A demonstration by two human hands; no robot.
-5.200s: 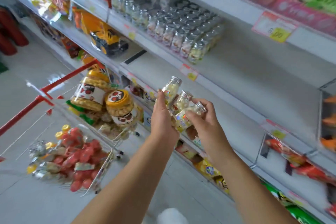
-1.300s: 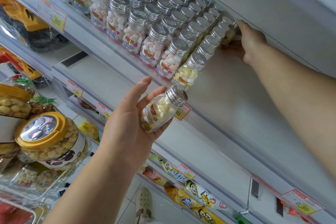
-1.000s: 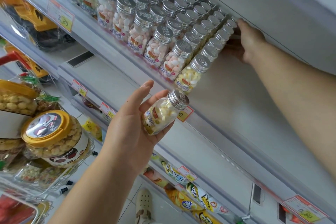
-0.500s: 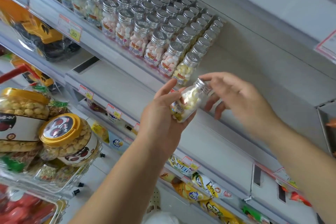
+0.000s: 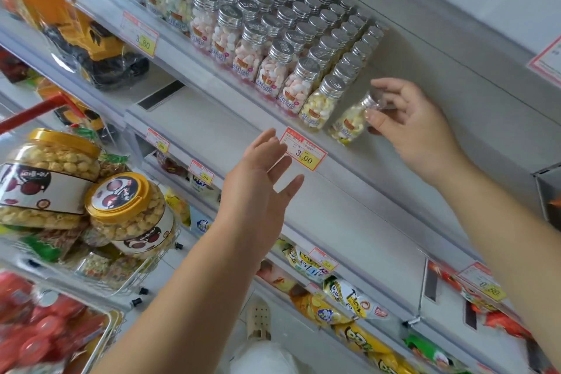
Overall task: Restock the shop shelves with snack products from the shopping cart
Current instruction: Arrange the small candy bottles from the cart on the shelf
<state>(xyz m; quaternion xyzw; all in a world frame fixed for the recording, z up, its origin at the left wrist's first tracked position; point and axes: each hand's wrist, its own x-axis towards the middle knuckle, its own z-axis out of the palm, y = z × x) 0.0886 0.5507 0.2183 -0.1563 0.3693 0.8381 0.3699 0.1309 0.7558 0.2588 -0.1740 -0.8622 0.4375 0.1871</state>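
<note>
One bottle of yellow sweets sat above and just right of the 3.00 tag. It was tilted, with its base at the front of the shelf and its cap end leaning up and to the right. The right hand, further right of the tag, pinched that cap end between the thumb and curled fingers; the cap was blurred. The bottle lay just beside the last yellow one in the front row, and whether the two touched I could not tell.

Above and left of the tag, the rows of silver-capped bottles filled the shelf from its lip to the back wall. Their right-hand edge ran as a straight line back from the held bottle. Right of the tag the shelf floor was bare, from that edge across to a metal divider at the far right, so the hand had room to the side and behind.

The left hand hung just below and left of the tag with its fingers straight and spread, holding nothing. Its fingertips reached level with the tag, in front of the shelf lip; I could not tell whether they touched it.

Far left of the tag and lower stood the cart, with its red handle. Two gold-lidded jars of puffed snacks sat in its wire basket. Below the tag, on the lower shelves, lay yellow bags.
</note>
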